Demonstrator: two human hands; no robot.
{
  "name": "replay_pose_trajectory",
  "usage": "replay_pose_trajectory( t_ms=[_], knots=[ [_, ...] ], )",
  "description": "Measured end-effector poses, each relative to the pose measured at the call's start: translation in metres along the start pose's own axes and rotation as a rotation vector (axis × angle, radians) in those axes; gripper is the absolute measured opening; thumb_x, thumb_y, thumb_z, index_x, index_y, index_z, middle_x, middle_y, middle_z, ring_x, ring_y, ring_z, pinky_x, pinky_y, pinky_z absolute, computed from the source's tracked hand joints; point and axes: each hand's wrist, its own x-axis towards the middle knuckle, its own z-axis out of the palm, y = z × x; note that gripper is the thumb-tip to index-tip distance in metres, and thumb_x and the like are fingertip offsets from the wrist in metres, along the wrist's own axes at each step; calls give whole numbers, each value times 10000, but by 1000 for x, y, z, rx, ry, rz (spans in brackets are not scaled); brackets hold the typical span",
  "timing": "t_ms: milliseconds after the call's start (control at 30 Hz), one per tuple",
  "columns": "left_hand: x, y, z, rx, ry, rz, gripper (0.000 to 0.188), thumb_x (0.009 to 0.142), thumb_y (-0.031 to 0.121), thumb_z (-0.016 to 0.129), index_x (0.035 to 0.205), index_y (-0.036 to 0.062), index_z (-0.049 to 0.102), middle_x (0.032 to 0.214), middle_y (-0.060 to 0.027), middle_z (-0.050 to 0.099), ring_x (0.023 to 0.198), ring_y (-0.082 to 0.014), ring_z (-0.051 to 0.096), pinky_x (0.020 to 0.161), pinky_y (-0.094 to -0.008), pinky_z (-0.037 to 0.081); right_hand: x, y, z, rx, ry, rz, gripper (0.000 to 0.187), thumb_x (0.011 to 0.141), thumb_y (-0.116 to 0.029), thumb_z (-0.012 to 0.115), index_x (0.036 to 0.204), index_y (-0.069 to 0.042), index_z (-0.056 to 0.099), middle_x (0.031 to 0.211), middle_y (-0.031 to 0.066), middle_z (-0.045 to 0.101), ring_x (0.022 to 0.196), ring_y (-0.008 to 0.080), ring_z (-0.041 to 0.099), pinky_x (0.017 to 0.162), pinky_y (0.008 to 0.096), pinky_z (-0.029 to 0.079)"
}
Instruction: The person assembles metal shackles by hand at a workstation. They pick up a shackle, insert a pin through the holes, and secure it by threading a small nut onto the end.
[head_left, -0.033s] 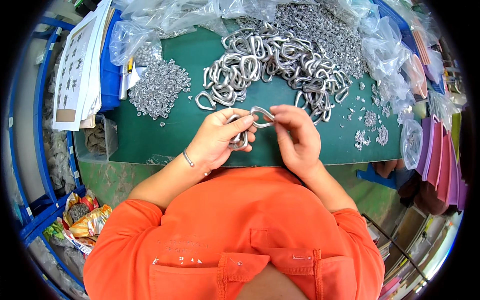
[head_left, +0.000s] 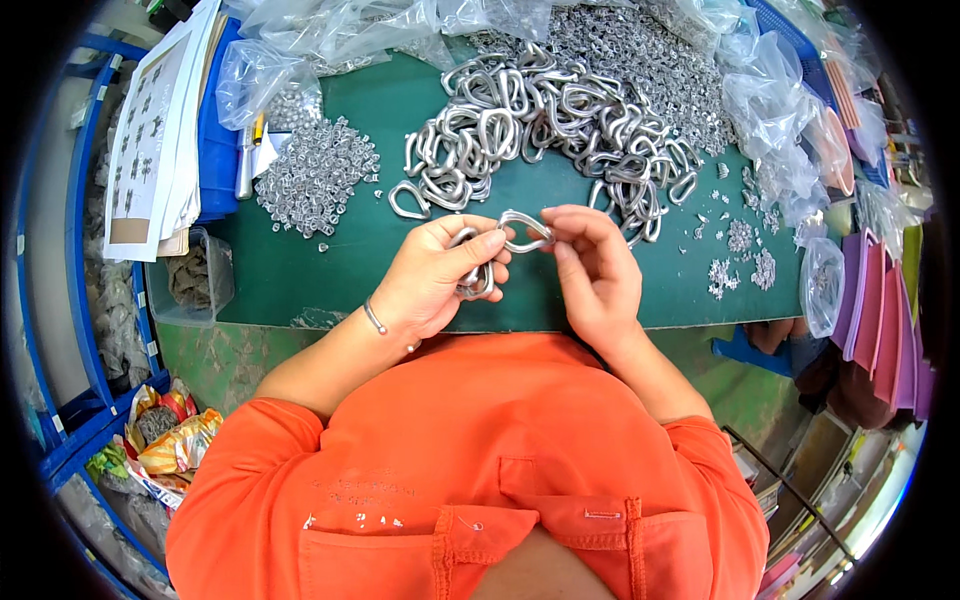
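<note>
Above the table's near edge, my left hand (head_left: 435, 270) pinches one end of a bent silver metal ring (head_left: 519, 214) between thumb and fingers. More metal rings (head_left: 476, 288) are tucked in the same palm, partly hidden by the thumb. At the ring's other end my right hand (head_left: 603, 280) has its thumb and fingertips closed on the rim. Whether a small part sits in those fingertips I cannot make out. Beyond both hands, a loose heap of similar metal rings (head_left: 497, 132) arcs over the green table (head_left: 385, 285), with a single ring (head_left: 409, 200) at its left end.
Small clear pieces (head_left: 318, 172) form a pile at the left. Behind the rings spreads a mass of tiny silver parts (head_left: 655, 60), flanked by plastic bags (head_left: 780, 130). Small bits (head_left: 740, 237) lie at the right. A clear bin (head_left: 215, 280) and papers (head_left: 160, 140) stand left.
Only a slight shift shows: the ring's right end and my right fingertips have moved a little to the right. Both hands keep their hold.
</note>
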Motion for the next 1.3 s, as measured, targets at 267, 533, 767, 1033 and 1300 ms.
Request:
replay_pose_trajectory(
  t_ms=[267, 533, 767, 1033, 1300],
  knots=[
    [-5, -3, 1, 16, 6, 39, 191, 854, 154, 574, 963, -3, 583, 761, -56, 592, 626, -117, 581, 506, -246, 496, 2, -12, -11, 650, -98, 691, 226, 926, -170, 436, 1030, 13, 518, 820, 119, 611, 652, 168, 606, 592, 260, 501],
    [-4, -3, -1, -31, -48, 3, 231, 874, 208, 540, 962, 0, 592, 759, -55, 596, 619, -118, 579, 513, -246, 496, 1, -10, -13, 612, -91, 691, 187, 890, -161, 517, 975, 2, 551, 834, 119, 623, 662, 163, 611, 597, 260, 504],
    [-4, -2, -3, -165, -4, -46, 319, 909, 270, 460, 1099, 25, 537, 933, -82, 619, 798, -172, 620, 604, -285, 532, 6, -23, -6, -347, -339, -336, 276, 620, 100, 606, 872, -13, 604, 971, 148, 592, 843, 294, 584, 709, 344, 485],
    [-15, -12, -35, -307, -168, -30, 179, 876, 212, 508, 875, 35, 538, 811, -92, 575, 747, -200, 613, 530, -309, 533, 57, -4, 42, -658, -341, -510, 222, 632, -23, 592, 853, -37, 575, 882, 73, 534, 768, 259, 515, 623, 318, 439],
    [-23, -3, -33, -227, 9, 9, 130, 835, 125, 522, 902, 14, 535, 843, -98, 578, 763, -203, 624, 570, -320, 564, 51, -3, 17, -876, -453, -425, 234, 626, -25, 677, 833, -39, 570, 915, 88, 534, 795, 275, 519, 664, 372, 433]
  ],
)
